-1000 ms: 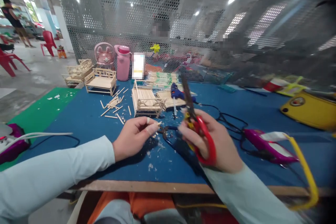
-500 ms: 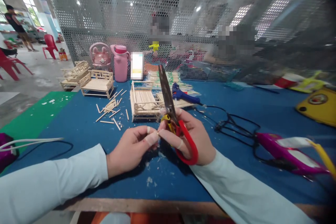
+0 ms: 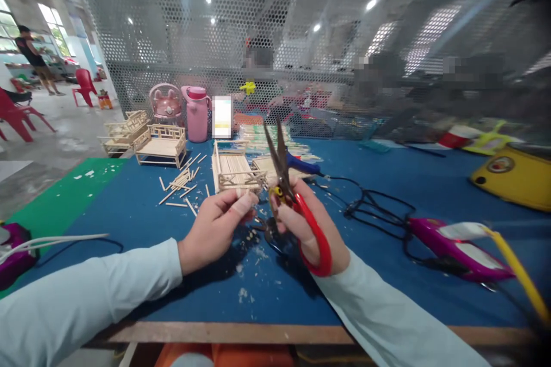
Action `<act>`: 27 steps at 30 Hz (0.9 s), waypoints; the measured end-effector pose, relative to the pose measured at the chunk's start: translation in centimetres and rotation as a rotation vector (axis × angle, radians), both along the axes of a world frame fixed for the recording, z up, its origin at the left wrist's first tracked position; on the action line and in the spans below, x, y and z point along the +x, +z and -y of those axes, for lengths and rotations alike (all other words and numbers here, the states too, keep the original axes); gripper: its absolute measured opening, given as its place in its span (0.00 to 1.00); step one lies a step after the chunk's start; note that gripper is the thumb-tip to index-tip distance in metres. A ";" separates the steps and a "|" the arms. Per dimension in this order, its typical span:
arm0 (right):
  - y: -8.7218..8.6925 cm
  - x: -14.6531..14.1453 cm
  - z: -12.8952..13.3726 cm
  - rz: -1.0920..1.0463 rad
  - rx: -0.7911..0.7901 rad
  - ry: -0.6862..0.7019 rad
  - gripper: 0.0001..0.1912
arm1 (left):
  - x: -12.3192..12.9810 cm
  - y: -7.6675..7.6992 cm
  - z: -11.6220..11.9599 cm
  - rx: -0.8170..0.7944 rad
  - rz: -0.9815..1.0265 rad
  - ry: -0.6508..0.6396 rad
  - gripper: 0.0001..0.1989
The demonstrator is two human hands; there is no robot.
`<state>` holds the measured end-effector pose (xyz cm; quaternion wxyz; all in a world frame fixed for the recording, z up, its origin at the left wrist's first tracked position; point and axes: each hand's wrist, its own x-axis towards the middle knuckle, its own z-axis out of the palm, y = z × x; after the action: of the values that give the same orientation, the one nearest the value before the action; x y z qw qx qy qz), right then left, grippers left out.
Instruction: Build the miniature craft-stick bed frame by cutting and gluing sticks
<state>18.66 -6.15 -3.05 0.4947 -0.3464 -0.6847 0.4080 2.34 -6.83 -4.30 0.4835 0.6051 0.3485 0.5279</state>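
My left hand (image 3: 217,226) is closed in a pinch in front of a small bed-like frame of wooden sticks (image 3: 235,169). Whatever lies between its thumb and forefinger is too small to make out. Red-handled scissors (image 3: 316,235) are in my right hand (image 3: 331,223), blades pointing up and slightly apart. Below and between the hands, a dark tool (image 3: 272,232) lies on the blue tabletop (image 3: 193,298), partly hidden. Loose cut sticks (image 3: 183,178) are scattered left of the frame. Behind the scissors rests a blue glue gun (image 3: 303,165).
More stick-built miniature furniture (image 3: 161,143) stands at the back left, near a pink bottle (image 3: 197,114) and a lit phone (image 3: 222,117). A black cord (image 3: 379,200) and a purple power strip (image 3: 460,249) lie right. A perforated metal screen (image 3: 163,40) rises behind.
The scissors' blades have parted, and my right hand has drawn away from my left fingertips, which it was touching. My left hand has risen slightly. The dark tool beneath now shows.
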 end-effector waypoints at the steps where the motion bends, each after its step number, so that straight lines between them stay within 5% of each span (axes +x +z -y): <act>1: -0.1 0.3 0.0 0.036 0.002 0.041 0.21 | -0.1 0.0 0.0 0.015 -0.002 0.008 0.18; 10: -0.6 0.5 0.2 0.301 0.060 0.320 0.25 | -1.0 -0.1 0.2 0.082 -0.034 0.045 0.20; 27: -0.3 0.2 0.6 0.320 0.098 0.290 0.33 | -1.4 0.9 0.3 0.137 -0.195 0.040 0.18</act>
<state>18.88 -6.73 -3.33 0.3323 -0.2803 -0.8160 0.3809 0.91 -7.08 -3.37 0.3940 0.6781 0.3691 0.4986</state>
